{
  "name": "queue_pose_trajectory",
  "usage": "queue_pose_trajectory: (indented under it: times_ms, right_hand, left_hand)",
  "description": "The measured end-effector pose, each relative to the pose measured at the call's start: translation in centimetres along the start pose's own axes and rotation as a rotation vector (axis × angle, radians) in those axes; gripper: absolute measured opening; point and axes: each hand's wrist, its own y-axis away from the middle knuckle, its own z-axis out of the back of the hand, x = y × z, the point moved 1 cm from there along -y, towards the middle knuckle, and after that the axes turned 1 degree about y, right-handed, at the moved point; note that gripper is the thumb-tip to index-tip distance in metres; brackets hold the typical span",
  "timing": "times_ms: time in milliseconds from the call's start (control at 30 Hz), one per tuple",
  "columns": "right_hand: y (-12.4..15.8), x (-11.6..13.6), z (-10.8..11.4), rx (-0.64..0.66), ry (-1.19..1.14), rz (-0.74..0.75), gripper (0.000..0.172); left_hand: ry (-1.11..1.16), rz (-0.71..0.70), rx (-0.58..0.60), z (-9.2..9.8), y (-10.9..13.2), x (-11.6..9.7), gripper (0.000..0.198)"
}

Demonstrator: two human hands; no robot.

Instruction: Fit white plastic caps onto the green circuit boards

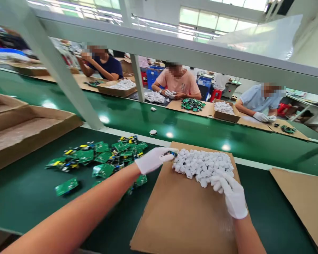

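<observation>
My left hand (156,159), in a white glove, is closed on a small circuit board (171,153) at the left edge of the pile. A heap of small white plastic parts (198,164) lies on the far half of a brown cardboard sheet (185,215). My right hand (229,190), gloved too, is at the heap's near right edge with its fingers bent down onto the white parts; whether one is gripped between the fingertips I cannot make out. Left of the cardboard, green circuit boards (103,157) with yellow and black components lie in a loose heap, partly behind my left forearm.
Cardboard trays (34,123) stand at the left, and another cardboard sheet (304,201) lies at the right. A sloping metal post (66,74) and crossbar (175,49) cross the view. Beyond the green conveyor belt (116,118), several people (178,83) sit among boards and white parts.
</observation>
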Motion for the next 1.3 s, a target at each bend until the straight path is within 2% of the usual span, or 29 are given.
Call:
queue_pose_trajectory:
  times_ms: [67, 100, 133, 233, 300, 467, 567, 667, 800, 967, 1100, 1233, 1300]
  right_hand:
    - [-0.5, -0.5, 1.7, -0.173, 0.085, -0.016, 0.04]
    - [-0.8, -0.9, 2.5, -0.236, 0.169, -0.025, 0.038]
    - [-1.1, -1.3, 3.1, -0.269, 0.272, -0.022, 0.036]
    - [-1.9, -2.4, 4.4, -0.279, 0.593, 0.058, 0.032]
    - [-2.3, -2.9, 4.7, -0.256, 0.726, 0.106, 0.033]
    - [-2.3, -3.2, 4.6, -0.161, 0.763, 0.156, 0.024]
    - [-1.9, -2.7, 4.2, -0.153, 0.761, 0.166, 0.022]
    - [-1.8, -2.5, 3.9, -0.193, 0.543, 0.076, 0.032]
    - [-2.3, -2.9, 3.9, -0.221, 0.238, -0.079, 0.025]
    - [-3.0, -3.5, 5.0, -0.28, -0.033, -0.138, 0.031]
    - [-2.6, -2.9, 5.5, -0.325, -0.22, -0.144, 0.032]
    - [-1.3, -1.9, 3.9, -0.196, -0.324, -0.223, 0.046]
    - [-0.7, -1.4, 2.7, -0.106, -0.301, -0.244, 0.042]
  left_hand:
    - [0.555, 0.062, 0.231, -4.2, 1.2, -1.7, 0.047]
    - [0.771, 0.146, 0.346, -6.3, 1.8, -2.4, 0.046]
    - [0.922, 0.223, 0.404, -8.4, 2.2, -2.9, 0.042]
    - [1.145, 0.337, 0.477, -13.0, 2.9, -3.3, 0.033]
    - [1.165, 0.368, 0.492, -14.5, 2.9, -2.7, 0.034]
    - [1.094, 0.419, 0.461, -15.0, 3.0, -0.8, 0.041]
    - [1.084, 0.433, 0.494, -14.9, 3.0, -0.5, 0.044]
    - [1.084, 0.432, 0.528, -14.9, 3.0, -0.6, 0.048]
    - [1.099, 0.439, 0.553, -14.9, 2.9, -0.4, 0.05]
    - [1.112, 0.425, 0.586, -15.0, 2.8, 0.0, 0.05]
    - [1.133, 0.442, 0.58, -15.0, 2.7, 0.1, 0.052]
    - [1.157, 0.451, 0.551, -14.8, 2.7, -0.1, 0.049]
    - [1.155, 0.452, 0.516, -14.7, 2.7, -0.2, 0.052]
